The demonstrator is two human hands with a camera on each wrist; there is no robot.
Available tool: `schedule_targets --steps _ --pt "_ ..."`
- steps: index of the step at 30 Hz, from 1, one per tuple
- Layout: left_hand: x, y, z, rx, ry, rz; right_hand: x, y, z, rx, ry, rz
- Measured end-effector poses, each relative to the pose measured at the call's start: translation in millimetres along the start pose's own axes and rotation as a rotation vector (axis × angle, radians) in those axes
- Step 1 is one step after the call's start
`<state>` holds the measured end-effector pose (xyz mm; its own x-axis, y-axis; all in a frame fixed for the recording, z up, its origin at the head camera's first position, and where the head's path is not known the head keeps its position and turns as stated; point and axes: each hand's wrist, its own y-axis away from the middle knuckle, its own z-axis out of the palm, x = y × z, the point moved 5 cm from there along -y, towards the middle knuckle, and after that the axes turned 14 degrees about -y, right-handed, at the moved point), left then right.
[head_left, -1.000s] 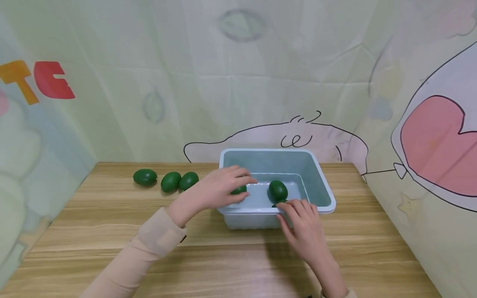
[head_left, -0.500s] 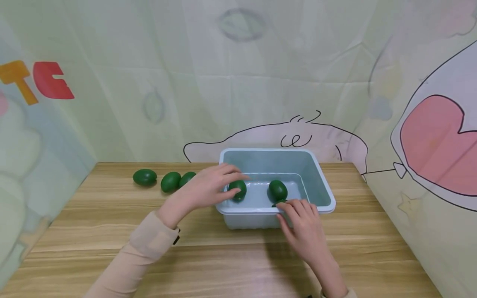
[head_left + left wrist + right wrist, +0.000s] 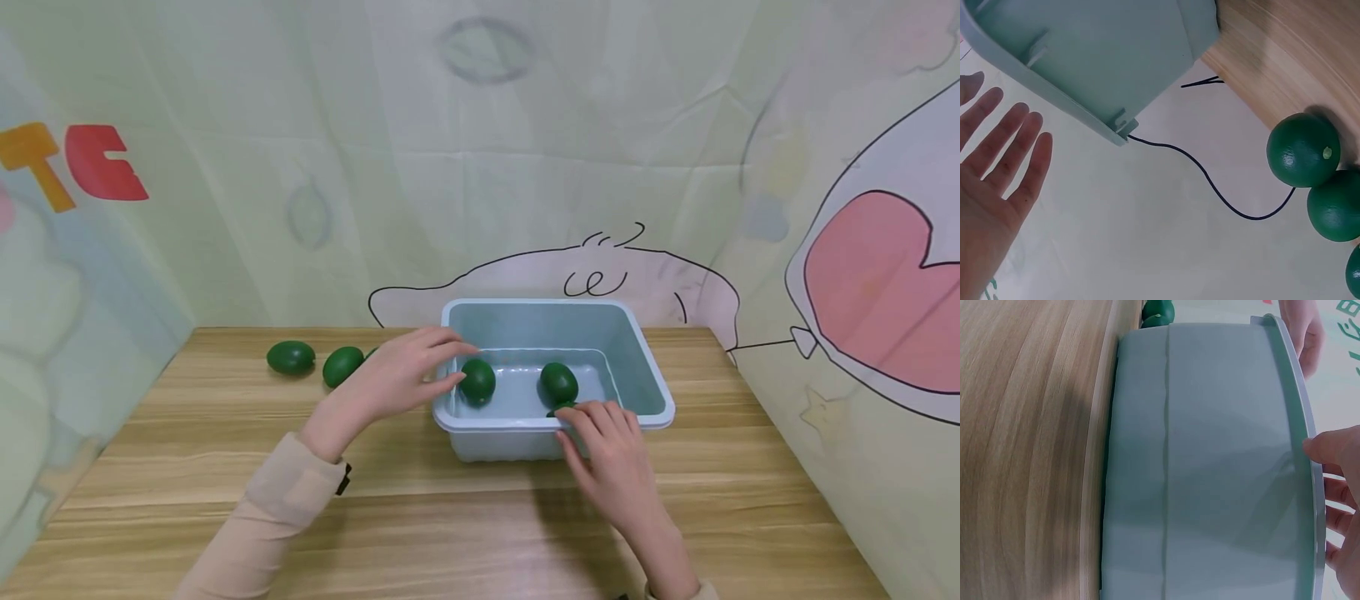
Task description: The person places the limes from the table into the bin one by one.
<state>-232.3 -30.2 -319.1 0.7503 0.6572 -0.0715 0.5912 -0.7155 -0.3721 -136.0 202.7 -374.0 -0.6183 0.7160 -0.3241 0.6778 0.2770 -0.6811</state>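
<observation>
My left hand (image 3: 397, 371) hovers at the left rim of a pale blue plastic basin (image 3: 506, 425), fingers spread and holding nothing; the left wrist view shows its open palm (image 3: 991, 181). Just inside, beside its fingertips, lies a dark green oval fruit like an avocado (image 3: 480, 383). A second avocado (image 3: 559, 383) lies further right in the basin, and part of a third (image 3: 558, 411) shows behind the near wall. My right hand (image 3: 611, 467) grips the near rim. In the right wrist view its thumb (image 3: 1322, 447) presses the outer side, the other fingers over the rim.
Left of the basin, avocados lie in a row on the wooden table (image 3: 420, 533): one at the far left (image 3: 291, 357), another beside it (image 3: 342, 367), and a third mostly behind my left hand. A printed cloth backdrop (image 3: 337, 167) stands behind the table.
My left hand has let go of the avocado inside the basin and drawn back to the left, over the rim. The right hand stays on the near rim.
</observation>
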Motion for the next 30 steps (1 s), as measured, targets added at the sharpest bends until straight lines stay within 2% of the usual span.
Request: schedule_targets --steps 5,13,22,30 --pt "-5.3 4.5 0.8 0.0 0.025 -0.031 0.5 0.4 0.6 0.002 0.003 0.0" --pt "-13.8 15.9 3.3 0.027 0.017 -0.056 0.7 0.4 0.1 -0.004 0.005 0.003" --pt "-25.8 33.1 9.8 0.007 0.004 -0.118 -0.6 0.5 0.5 -0.004 0.003 -0.001" --pt "-37.7 41.1 18.9 -0.007 -0.007 -0.188 -0.3 -0.4 0.0 -0.004 0.002 0.005"
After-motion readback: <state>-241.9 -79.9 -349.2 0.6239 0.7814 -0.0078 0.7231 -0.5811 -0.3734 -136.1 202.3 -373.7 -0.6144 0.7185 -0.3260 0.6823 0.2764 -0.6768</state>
